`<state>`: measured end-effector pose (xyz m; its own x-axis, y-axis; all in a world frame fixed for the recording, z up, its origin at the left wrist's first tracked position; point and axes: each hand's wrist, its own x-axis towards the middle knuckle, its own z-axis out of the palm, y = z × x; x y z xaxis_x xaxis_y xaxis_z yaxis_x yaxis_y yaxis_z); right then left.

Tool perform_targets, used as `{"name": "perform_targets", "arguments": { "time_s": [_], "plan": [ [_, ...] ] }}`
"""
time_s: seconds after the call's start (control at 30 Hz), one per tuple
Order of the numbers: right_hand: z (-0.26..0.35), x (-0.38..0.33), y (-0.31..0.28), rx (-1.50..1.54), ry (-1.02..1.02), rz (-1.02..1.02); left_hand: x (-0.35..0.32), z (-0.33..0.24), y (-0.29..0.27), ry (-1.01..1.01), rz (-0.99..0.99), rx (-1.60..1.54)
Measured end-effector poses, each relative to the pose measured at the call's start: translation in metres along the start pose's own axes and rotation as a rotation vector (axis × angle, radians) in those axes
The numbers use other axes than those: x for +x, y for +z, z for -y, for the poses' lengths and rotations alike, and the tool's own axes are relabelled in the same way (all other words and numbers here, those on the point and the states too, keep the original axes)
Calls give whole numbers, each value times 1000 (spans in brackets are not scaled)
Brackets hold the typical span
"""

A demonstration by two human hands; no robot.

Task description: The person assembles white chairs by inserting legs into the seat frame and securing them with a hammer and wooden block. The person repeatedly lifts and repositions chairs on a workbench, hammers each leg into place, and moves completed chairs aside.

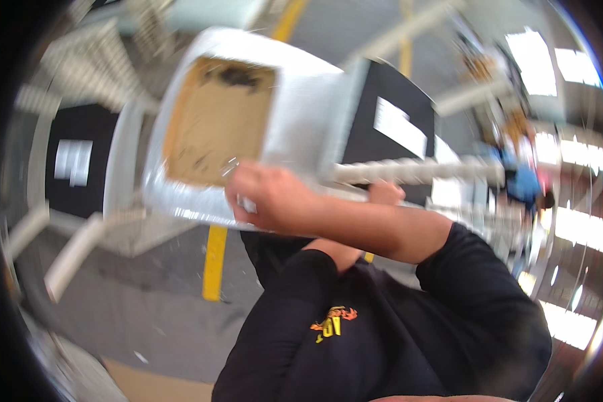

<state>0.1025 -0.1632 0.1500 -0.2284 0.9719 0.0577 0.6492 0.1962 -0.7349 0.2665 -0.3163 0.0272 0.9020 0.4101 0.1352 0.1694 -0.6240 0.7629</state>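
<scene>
—Biggest first: placed where?

—Big box [305,120], ahead and to the left. Wrapped in shiny wrap [201,201] around rim and sides.

—Done how far?

—Seemingly covered at the sides; brown face [211,127] left bare, with dark smudges toward the far edge. Finished or not, cannot tell.

—And nearby?

—Just right of the box, a black panel [405,94]; nearer, a white ribbed bar [422,172].

—Fingers how?

—On the right hand [268,197], curled closed at the brown face's near corner; clamped on anything or not, too blurred to tell. On the left hand [385,194], beside the bar, partly hidden: cannot tell.

—Anything smaller?

—Shiny wisp [231,163] by the right hand, perhaps loose wrap.
</scene>
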Motion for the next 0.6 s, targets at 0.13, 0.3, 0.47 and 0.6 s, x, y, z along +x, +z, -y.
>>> {"name": "perform_targets", "arguments": {
  "time_s": [0.13,0.3,0.47,0.6],
  "plan": [
    [14,-121,-109,-108,-143,-11,43,6,-29,31,-258,155],
    [-43,-294,-156,-242,444,-564,24,-16,-11,165,-53,162],
    [-163,-369,-171,-289,880,-846,17,-15,-10,149,-91,95],
    [-214,-373,-154,-341,990,-717,20,-24,-15,158,-67,116]
  ]
}}
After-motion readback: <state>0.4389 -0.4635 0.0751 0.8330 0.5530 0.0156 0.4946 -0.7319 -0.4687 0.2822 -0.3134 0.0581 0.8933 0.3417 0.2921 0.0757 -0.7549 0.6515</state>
